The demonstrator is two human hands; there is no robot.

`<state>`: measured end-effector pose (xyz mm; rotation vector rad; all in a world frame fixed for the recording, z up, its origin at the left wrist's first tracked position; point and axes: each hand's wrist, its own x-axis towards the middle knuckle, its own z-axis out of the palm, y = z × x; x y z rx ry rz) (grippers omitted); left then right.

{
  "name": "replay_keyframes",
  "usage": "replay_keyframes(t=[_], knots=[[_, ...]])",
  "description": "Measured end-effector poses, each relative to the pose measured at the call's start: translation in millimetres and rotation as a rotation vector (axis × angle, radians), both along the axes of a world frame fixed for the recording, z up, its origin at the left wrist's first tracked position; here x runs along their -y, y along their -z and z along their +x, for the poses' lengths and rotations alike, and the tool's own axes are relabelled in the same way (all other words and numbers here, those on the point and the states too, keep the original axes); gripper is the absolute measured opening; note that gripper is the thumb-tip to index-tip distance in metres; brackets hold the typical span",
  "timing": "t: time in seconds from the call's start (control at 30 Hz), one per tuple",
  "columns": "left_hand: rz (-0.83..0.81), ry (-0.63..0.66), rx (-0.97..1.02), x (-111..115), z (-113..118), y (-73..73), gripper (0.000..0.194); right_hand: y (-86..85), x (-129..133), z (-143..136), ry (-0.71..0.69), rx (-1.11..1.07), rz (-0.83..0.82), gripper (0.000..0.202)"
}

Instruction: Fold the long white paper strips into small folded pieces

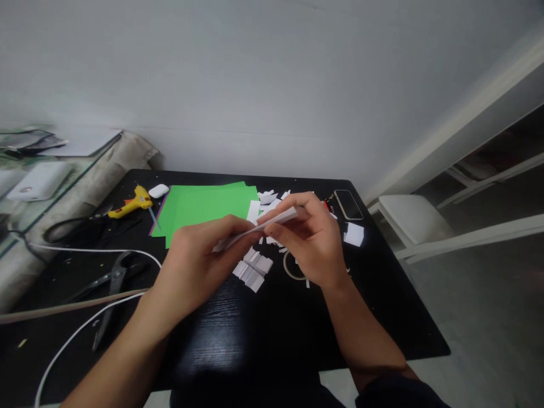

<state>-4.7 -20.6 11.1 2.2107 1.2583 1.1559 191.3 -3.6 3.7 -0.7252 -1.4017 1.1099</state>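
Note:
Between both hands, above the black table, I hold a narrow folded strip of white paper (283, 217). My left hand (204, 246) pinches its lower left end between thumb and fingers. Around the middle and right part of the strip, the thumb and fingers of my right hand (314, 241) are closed. Below the hands lies a small folded white paper piece (253, 270) with creased arms. Partly behind my right hand is a ring-shaped roll of tape (290, 270). White paper scraps (267, 198) are heaped just beyond the hands.
Green sheets (204, 207) lie at the back of the black table (382, 317). A yellow glue gun (135, 204), a white mouse-like case (158, 191), scissors (114, 283) and a white cable (106, 250) are left. A phone (348, 204) and white paper square (354, 234) are right.

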Motion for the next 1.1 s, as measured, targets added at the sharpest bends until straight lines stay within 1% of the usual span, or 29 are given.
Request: replay_keyframes(t=[0.07,0.2,0.43,0.7,0.9,1.1], knots=[[-0.009,0.004,-0.005,-0.3,0.5,0.0,0.007,1.8,-0.9,-0.7,-0.018,-0.014,-0.032,0.027],[-0.031,0.013,-0.008,-0.3,1.0,-0.1,0.008,2.6,-1.2,-1.6,0.000,0.002,-0.067,0.025],[-0.074,0.021,-0.017,2.6,0.3,-1.0,0.009,1.1,-0.5,-2.9,0.019,-0.022,-0.063,0.024],[-0.075,0.021,-0.053,2.8,0.4,-2.4,0.013,-0.6,-0.1,-2.6,0.018,-0.038,-0.067,0.027],[-0.091,-0.021,0.013,4.3,4.0,-1.4,0.010,-1.0,0.3,-2.4,0.020,-0.051,-0.079,0.025],[-0.075,-0.012,0.013,4.1,4.7,-2.3,0.007,-0.6,0.5,-1.7,0.044,0.001,-0.109,0.030]])
